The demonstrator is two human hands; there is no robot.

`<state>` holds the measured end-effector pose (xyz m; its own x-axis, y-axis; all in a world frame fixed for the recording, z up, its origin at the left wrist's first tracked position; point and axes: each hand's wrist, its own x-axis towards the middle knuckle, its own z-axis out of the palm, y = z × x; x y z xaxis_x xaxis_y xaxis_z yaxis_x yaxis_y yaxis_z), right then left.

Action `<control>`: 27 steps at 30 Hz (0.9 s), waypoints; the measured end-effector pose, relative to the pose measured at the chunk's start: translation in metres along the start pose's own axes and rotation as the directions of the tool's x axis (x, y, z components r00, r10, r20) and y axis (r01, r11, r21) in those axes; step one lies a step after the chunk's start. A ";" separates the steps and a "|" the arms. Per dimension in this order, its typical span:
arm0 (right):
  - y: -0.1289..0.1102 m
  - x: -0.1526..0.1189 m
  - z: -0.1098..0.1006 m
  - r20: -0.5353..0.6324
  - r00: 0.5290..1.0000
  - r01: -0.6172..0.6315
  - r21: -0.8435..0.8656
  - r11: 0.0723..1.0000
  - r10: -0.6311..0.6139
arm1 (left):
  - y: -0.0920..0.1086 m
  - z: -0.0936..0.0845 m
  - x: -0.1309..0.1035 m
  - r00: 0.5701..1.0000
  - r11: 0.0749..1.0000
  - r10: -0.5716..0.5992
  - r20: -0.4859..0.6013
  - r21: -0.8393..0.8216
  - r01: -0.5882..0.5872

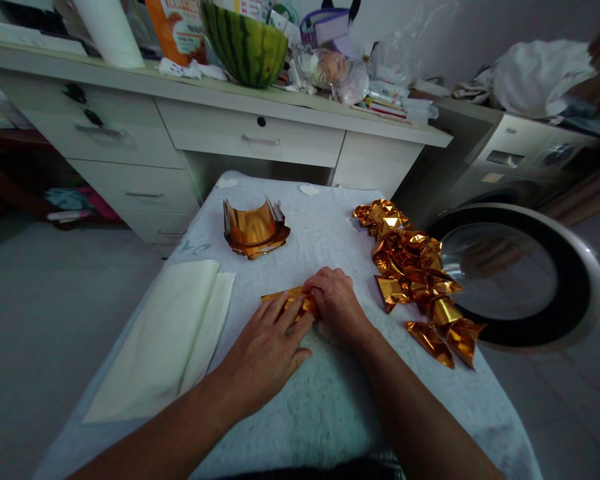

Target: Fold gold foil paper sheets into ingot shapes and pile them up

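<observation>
The foil piece [307, 307] I am handling lies on the cloth-covered worktop [305, 427], straight in front of me, and I place everything else by it. My left grip [270, 350] comes over the foil piece from its near left side, wide and flat, fingers straight and thumb out to the side; I take this as pressing it down so that it cannot slide or spring up. My right grip [337, 300] is narrow, with bent fingers bunched over the foil piece's right end. Whether they pinch it from beneath as well I cannot tell, since my knuckles hide that part.

Beyond the foil piece, a little to its left, sits a stack of foil sheets [253, 227], curved like a cradle with its ends standing up. The sheets nest in one another, probably because they share the same curl. To the right of the foil piece, a loose heap of shaped foil pieces [413, 257] runs along the worktop's edge; such pointed, crumpled forms would hardly stack, and there they leave my hands room. Left of the foil piece, pale folded paper [155, 333] lies flat, well apart from both grips.
</observation>
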<state>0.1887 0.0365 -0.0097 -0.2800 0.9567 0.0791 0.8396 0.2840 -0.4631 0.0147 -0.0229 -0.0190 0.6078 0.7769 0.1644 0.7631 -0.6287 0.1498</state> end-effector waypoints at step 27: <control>-0.011 -0.018 -0.005 0.066 0.998 0.037 -0.191 0.981 -0.024 | 0.003 -0.012 -0.042 0.997 0.994 -0.013 -0.074 0.104 0.021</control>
<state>0.1869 0.0164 -0.0017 -0.3304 0.9433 0.0322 0.9023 0.3257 -0.2824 -0.0110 -0.0575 -0.0138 0.5798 0.7805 0.2336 0.7943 -0.6054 0.0512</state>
